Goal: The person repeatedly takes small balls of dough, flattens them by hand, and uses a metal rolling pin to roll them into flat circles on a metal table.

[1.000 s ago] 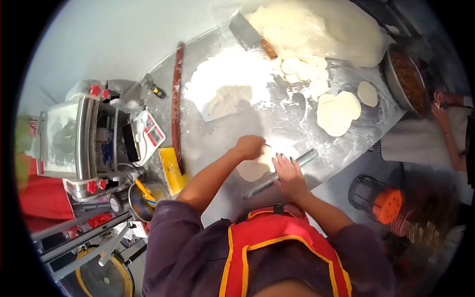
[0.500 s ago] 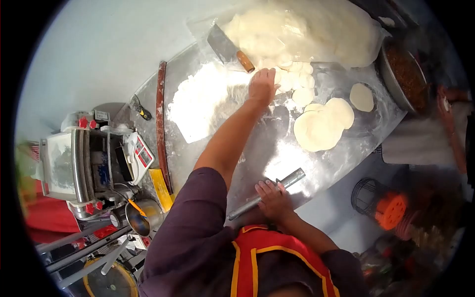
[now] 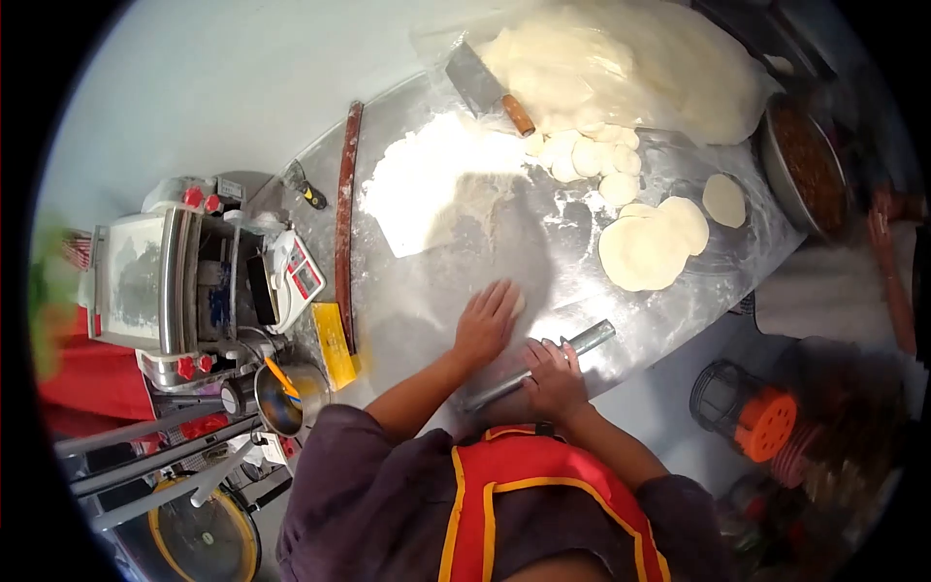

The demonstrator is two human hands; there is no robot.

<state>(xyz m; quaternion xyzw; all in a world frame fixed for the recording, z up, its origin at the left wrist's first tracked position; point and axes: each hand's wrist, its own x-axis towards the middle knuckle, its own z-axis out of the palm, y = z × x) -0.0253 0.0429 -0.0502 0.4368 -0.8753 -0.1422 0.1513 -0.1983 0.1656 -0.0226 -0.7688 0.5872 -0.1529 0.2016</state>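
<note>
My left hand (image 3: 487, 325) is low over the metal table (image 3: 407, 291), a small pale piece of dough (image 3: 519, 304) at its fingertips; its fingers are slightly blurred. To its right, my right hand (image 3: 556, 376) rests on a metal rolling pin (image 3: 592, 337) near the table's front edge, fingers curled over it. Small dough rounds (image 3: 587, 155) overlap beyond my hands, beside a heap of white flour (image 3: 417, 179). Larger flat rounds (image 3: 640, 252) lie to the right, with a single one (image 3: 723, 201) apart from them.
A cleaver (image 3: 475, 80) lies beside a large plastic-covered dough mass (image 3: 621, 58). A bowl of brown filling (image 3: 805, 165) stands at the right, near a co-worker's arm (image 3: 892, 272). Left are a red-brown stick (image 3: 348, 223), a white scale (image 3: 296, 281) and a machine (image 3: 165, 281).
My left hand has come back from the small dough rounds towards me, with a small dough piece now at its fingertips. My right hand stays on the rolling pin. The view has shifted slightly.
</note>
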